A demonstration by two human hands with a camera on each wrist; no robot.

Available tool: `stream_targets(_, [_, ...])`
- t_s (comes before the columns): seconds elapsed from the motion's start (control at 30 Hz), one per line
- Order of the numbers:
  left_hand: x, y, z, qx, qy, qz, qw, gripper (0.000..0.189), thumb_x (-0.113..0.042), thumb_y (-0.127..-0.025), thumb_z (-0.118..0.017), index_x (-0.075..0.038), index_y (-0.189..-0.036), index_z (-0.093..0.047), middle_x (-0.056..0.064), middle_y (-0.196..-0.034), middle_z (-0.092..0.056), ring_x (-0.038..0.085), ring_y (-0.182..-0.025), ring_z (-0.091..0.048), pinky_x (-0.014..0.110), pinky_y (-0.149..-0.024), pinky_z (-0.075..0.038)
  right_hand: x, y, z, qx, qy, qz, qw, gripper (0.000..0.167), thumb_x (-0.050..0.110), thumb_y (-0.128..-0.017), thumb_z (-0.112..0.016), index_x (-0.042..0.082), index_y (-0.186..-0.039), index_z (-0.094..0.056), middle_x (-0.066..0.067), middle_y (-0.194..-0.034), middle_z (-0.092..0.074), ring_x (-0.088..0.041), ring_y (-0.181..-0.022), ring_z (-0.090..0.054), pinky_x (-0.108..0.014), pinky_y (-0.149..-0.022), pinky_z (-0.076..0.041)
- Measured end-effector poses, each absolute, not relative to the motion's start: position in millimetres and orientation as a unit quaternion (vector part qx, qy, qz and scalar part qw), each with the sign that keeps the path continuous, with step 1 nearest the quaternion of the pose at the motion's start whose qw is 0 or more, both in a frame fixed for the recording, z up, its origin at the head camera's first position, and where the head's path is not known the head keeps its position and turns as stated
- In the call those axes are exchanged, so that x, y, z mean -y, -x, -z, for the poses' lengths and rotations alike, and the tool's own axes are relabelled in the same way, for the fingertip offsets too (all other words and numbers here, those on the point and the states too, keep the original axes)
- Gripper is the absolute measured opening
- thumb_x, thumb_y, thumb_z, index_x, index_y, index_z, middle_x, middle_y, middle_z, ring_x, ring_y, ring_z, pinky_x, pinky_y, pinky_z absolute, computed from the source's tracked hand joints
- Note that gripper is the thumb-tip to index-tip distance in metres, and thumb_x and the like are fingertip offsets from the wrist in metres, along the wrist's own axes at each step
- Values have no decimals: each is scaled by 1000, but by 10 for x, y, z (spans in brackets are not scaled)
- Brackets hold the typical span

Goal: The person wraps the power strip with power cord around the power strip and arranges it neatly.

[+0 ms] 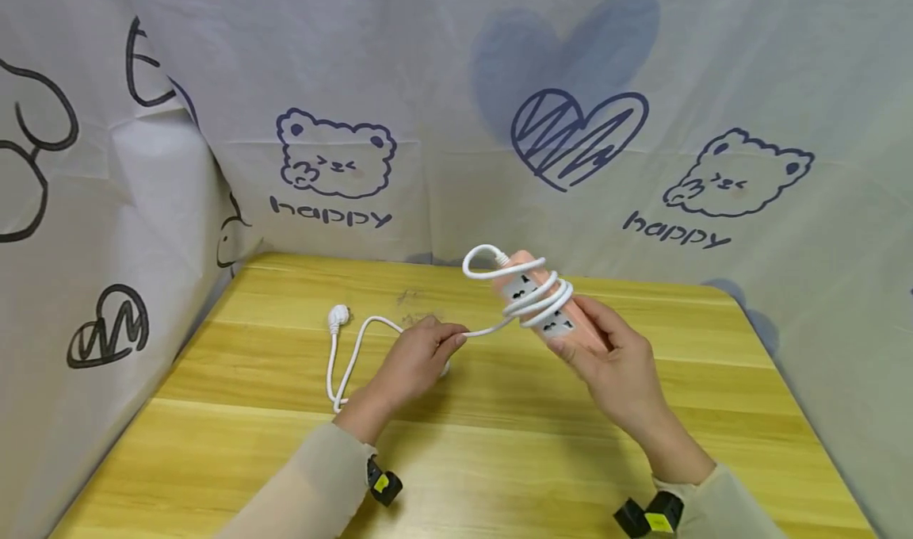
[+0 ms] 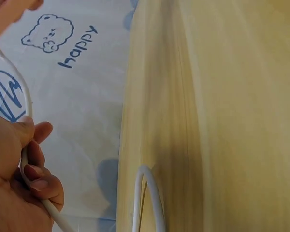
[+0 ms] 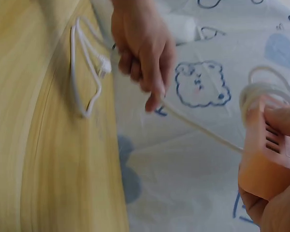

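A pink power strip (image 1: 586, 334) with white socket faces is held up over the table, tilted, in my right hand (image 1: 628, 372), thumb on its face and fingers around its edge. Its white cord (image 1: 548, 297) is wrapped several times around the strip, with a loose loop at the far end. My left hand (image 1: 410, 365) pinches the cord to the left of the strip, and a short length runs between the two. In the left wrist view, the cord (image 2: 58, 217) passes through curled fingers. Beyond the left hand, the white plug (image 1: 338, 315) lies on the table beside slack cord.
The wooden table (image 1: 499, 475) spans the view below the hands. White cloth (image 1: 442, 127) printed with bears, hearts and "happy" hangs behind it and along the sides. Dark smudges (image 1: 410, 295) mark the tabletop near its back edge.
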State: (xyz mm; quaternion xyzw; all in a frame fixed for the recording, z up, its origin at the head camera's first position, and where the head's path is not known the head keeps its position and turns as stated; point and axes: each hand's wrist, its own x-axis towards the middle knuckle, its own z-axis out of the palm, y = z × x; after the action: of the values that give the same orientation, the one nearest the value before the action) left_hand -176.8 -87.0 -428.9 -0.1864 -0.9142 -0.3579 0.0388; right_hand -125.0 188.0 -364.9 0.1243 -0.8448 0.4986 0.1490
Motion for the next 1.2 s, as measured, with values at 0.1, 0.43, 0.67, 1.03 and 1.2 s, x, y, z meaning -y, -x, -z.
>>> stream_targets(0.1, [884, 1691, 4301, 921, 188, 338, 49, 31, -27, -111, -56, -13, -131, -74, -4, -83, -55, 13, -69, -44, 28, -62, -40, -1927, 1329, 3727, 858, -97, -479, 159, 61, 16, -96, -80, 7, -152, -56, -20, -136, -68, -28, -106, -69, -11, -77, -52])
stream_targets(0.43, [865, 1505, 4169, 925, 213, 283, 137, 23, -26, -110, -59, -15, -121, -76, -5, -85, -62, 10, -67, -48, 28, -60, -44, -2007, 1623, 4035, 909, -107, -359, 181, 56, 20, -96, -79, 9, -147, -59, -21, -129, -69, -36, -99, -66, -49, -80, -53])
stream_targets(0.67, [816, 1483, 4059, 923, 218, 285, 139, 22, -26, -110, -58, -15, -119, -75, -5, -85, -61, 9, -68, -49, 29, -64, -47, -1982, 1635, 4104, 934, -151, -257, 195, 72, 28, -79, -95, 8, -140, -64, -18, -114, -60, -30, -85, -59, -44, -66, -49])
stream_targets(1.03, [721, 1318, 3830, 915, 248, 310, 72, 18, -29, -110, -59, -16, -98, -65, -6, -78, -55, 11, -66, -50, 28, -60, -46, -1980, 1603, 4028, 940, -139, -196, 242, 69, 19, -85, -86, 0, -144, -57, -27, -112, -64, -36, -77, -67, -51, -56, -57])
stream_targets(1.2, [596, 1102, 3802, 901, 335, 275, -1, 21, -30, -111, -56, -22, -91, -57, -10, -73, -49, 6, -63, -47, 23, -57, -42, -1974, 1665, 3965, 946, -76, -221, 223, 67, 21, -89, -84, -4, -143, -54, -29, -109, -63, -43, -84, -67, -59, -64, -56])
